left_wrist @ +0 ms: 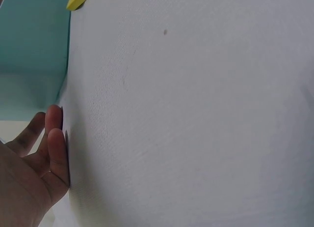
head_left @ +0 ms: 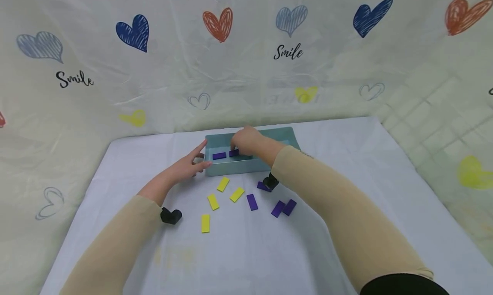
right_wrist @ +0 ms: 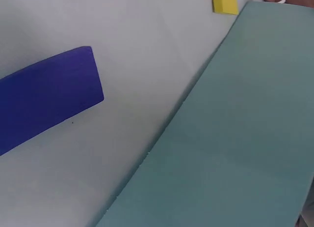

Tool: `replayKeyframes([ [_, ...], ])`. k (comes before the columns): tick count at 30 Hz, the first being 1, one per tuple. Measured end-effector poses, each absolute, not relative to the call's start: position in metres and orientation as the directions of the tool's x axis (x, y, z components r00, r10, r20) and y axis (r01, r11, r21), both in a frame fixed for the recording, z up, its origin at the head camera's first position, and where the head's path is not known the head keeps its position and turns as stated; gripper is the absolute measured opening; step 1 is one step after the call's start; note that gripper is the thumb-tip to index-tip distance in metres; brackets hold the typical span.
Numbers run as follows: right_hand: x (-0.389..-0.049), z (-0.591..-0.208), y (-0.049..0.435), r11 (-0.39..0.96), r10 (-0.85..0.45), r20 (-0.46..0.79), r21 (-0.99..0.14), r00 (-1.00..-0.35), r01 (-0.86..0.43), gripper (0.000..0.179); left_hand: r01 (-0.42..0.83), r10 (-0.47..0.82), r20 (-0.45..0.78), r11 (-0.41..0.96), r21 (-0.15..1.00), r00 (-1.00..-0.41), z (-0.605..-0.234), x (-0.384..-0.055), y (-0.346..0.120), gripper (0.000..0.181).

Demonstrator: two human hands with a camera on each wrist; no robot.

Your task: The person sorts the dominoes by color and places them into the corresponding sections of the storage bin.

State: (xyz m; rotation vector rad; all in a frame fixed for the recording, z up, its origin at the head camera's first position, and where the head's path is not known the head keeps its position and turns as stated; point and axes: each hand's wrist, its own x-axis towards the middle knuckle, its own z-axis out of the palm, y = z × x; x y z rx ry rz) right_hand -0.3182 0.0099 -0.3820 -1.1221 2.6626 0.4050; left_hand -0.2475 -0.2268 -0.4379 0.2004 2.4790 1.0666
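Note:
A teal rectangular tray [head_left: 231,168] stands near the far edge of the table. My right hand [head_left: 247,140] reaches over its rim, fingers bent down and pinching a small purple block [head_left: 233,153] inside the tray. Left of that, another purple block [head_left: 219,156] lies on the tray floor. At the tray's left end is my left hand [head_left: 185,166], its index finger stretched along the side and thumb at the front corner. In the left wrist view, the left hand's fingers [left_wrist: 57,153] extend beside the tray wall [left_wrist: 34,45]. The right wrist view hides the right fingers behind the tray wall [right_wrist: 211,128].
Several yellow blocks, one nearest me [head_left: 206,223], lie scattered before the tray. To their right are several purple blocks, including one flat piece [head_left: 252,202] and two touching near the right forearm [head_left: 331,192]. A white cloth [head_left: 154,261] covers the table.

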Motion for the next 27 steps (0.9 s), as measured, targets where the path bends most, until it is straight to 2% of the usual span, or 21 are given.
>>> replayKeyframes([
  [20, -0.324, -0.396, 0.005, 0.649, -0.709, -0.279, 0.099, -0.647, -0.754, 0.031, -0.031, 0.305, -0.326, 0.686, 0.727, -0.895, -0.439, -0.248, -0.227, 0.083],
  [27, -0.329, -0.390, 0.005, 0.679, -0.713, -0.263, -0.030, -0.650, -0.733, 0.032, -0.042, 0.297, -0.332, 0.686, 0.726, -0.895, -0.438, -0.248, -0.228, 0.083],
])
